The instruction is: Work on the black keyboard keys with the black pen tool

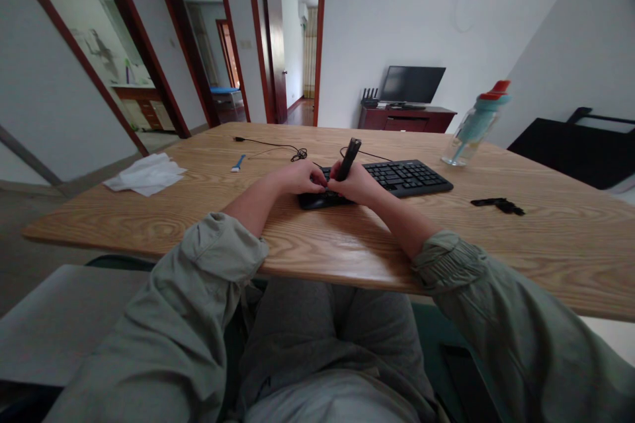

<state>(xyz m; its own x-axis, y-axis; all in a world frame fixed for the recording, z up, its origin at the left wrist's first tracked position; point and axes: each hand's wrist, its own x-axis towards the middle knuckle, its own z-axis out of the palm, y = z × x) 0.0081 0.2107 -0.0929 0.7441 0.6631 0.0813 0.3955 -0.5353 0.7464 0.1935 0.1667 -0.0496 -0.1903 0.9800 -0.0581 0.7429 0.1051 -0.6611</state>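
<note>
A black keyboard (397,177) lies on the wooden table (317,238) in front of me. My right hand (354,186) is closed round a slim black tool (350,155) that stands upright with its lower end at the keyboard's left end. My left hand (300,178) rests beside it, its fingers curled and pinching at the keys there; what they hold is hidden. A black cable (278,145) runs off behind the hands toward the far left.
White tissue paper (146,175) lies at the table's left. A small blue-handled tool (239,162) lies near the cable. A clear bottle with a red cap (473,125) stands at the right, small black pieces (499,205) lie nearer. A dark chair (575,145) stands at the far right.
</note>
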